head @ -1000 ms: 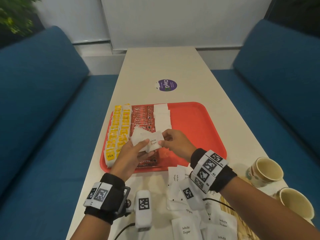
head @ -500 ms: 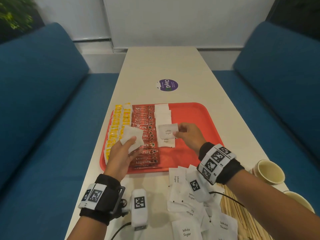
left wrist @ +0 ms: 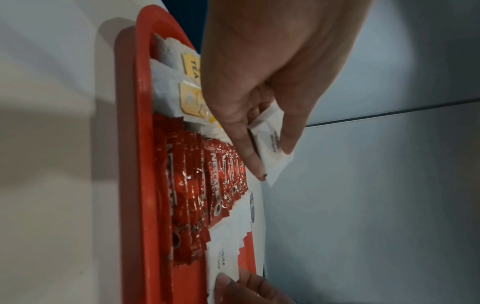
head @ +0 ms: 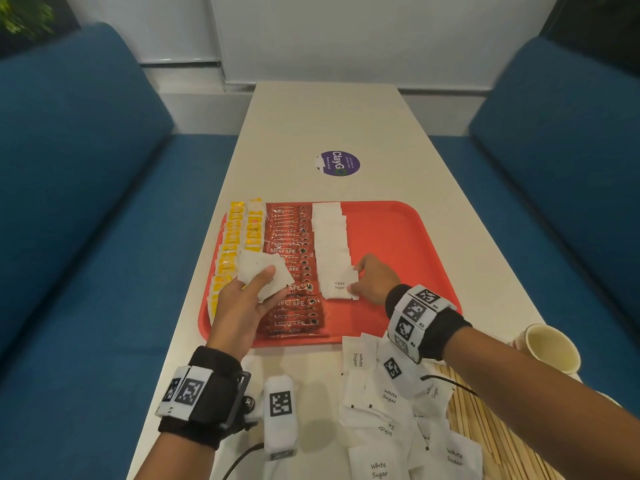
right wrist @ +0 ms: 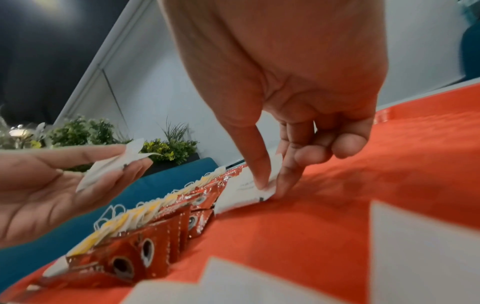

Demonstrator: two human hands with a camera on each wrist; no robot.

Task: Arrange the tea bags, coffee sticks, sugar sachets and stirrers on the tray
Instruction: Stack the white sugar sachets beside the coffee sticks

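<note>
— As the tray stands, what does it carry?
— Red tray on a pale table. Left edge: tea bags, yellow tags, two columns. Next: coffee sticks, glossy red, overlapped. Next: sugar sachets, plain white, one overlapped column.
— Hands?
— Right hand: thumb and forefinger pinching the nearest sachet, printed "White Sugar", at the column's near end. Left hand: gripping a small stack of white sachets above the coffee sticks.
— Off the tray?
— Loose sachets piled just beside its near edge; wooden stirrers to their right.
</note>
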